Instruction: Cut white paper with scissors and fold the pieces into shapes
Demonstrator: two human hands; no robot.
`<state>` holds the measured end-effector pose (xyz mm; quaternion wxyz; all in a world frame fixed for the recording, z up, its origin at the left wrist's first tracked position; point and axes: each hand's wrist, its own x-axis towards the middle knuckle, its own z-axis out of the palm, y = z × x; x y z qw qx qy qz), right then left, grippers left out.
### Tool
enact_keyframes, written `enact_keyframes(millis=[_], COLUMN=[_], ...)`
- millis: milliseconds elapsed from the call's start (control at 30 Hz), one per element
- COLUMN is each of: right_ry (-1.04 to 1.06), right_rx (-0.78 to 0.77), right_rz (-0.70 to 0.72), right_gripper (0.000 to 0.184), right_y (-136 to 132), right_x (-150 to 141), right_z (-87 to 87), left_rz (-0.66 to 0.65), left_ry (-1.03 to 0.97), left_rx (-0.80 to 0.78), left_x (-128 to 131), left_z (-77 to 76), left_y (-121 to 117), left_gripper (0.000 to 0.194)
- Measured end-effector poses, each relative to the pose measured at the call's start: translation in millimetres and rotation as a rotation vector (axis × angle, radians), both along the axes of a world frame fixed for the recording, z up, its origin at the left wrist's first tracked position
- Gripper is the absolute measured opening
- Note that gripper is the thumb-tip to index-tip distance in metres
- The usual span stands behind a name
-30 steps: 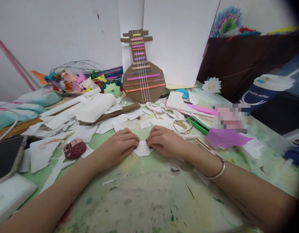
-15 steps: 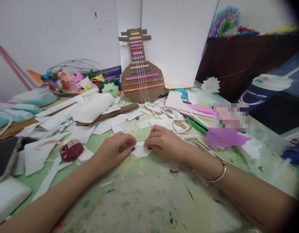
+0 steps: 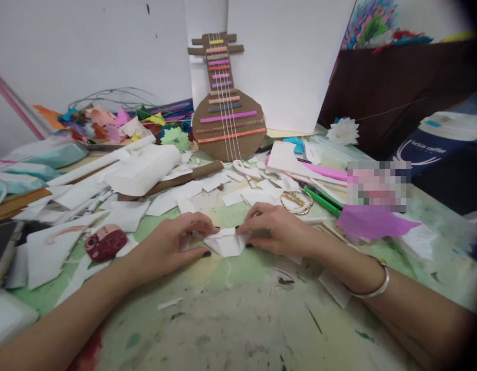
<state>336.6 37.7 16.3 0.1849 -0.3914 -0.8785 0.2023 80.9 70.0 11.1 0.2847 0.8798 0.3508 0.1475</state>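
Observation:
A small piece of white paper (image 3: 227, 245) with a folded upper edge lies between my hands, low over the tabletop. At its left end, my left hand (image 3: 180, 239) has a fingertip on the fold, and its thumb is spread lower down beside the paper. My right hand (image 3: 277, 229) grips the right end, finger on the top fold and thumb at the side edge. Behind them stands a brown cardboard lute (image 3: 230, 121) with white strings and coloured strips across it. White paper scraps (image 3: 172, 198) lie just beyond my fingers.
To the right are a green cutter (image 3: 323, 200), a gold-coloured ring of wire (image 3: 297, 202), purple paper (image 3: 373, 222) and a coffee cup (image 3: 435, 141). At left lie a dark red patterned case (image 3: 105, 242), a white paper roll (image 3: 143, 169) and coloured paper flowers (image 3: 107, 121).
The upper edge of the paper now stands up as a fold. My left thumb has moved down and away from its finger. The view has shifted slightly.

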Motion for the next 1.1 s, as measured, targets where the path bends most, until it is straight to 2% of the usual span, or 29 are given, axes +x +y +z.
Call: enact_keyframes(millis=[167, 433, 733, 933, 1100], right_ry=[-0.041, -0.084, -0.026, 0.010, 0.017], right_rx=[-0.017, 0.007, 0.028, 0.028, 0.028], right_rz=[-0.005, 0.038, 0.039, 0.105, 0.104], right_gripper=[0.028, 0.016, 0.015, 0.020, 0.023], right_y=[-1.8, -4.1, -2.6, -1.6, -1.9], right_x=[-0.5, -2.1, -0.2, -0.5, -1.2], right_z=[3.0, 5.7, 1.8, -1.3, -1.9], left_rz=[0.000, -0.025, -0.121, -0.146, -0.125], left_ry=[0.026, -0.090, -0.100, -0.060, -0.100], left_rx=[-0.001, -0.085, 0.082, 0.161, 0.105], left_x=[-3.5, -4.3, -5.7, -3.9, -2.7], left_z=[-1.7, -5.4, -6.5, -3.1, -3.7], left_y=[1.3, 5.8, 8.1, 4.1, 3.5], left_gripper=[0.020, 0.015, 0.017, 0.021, 0.021])
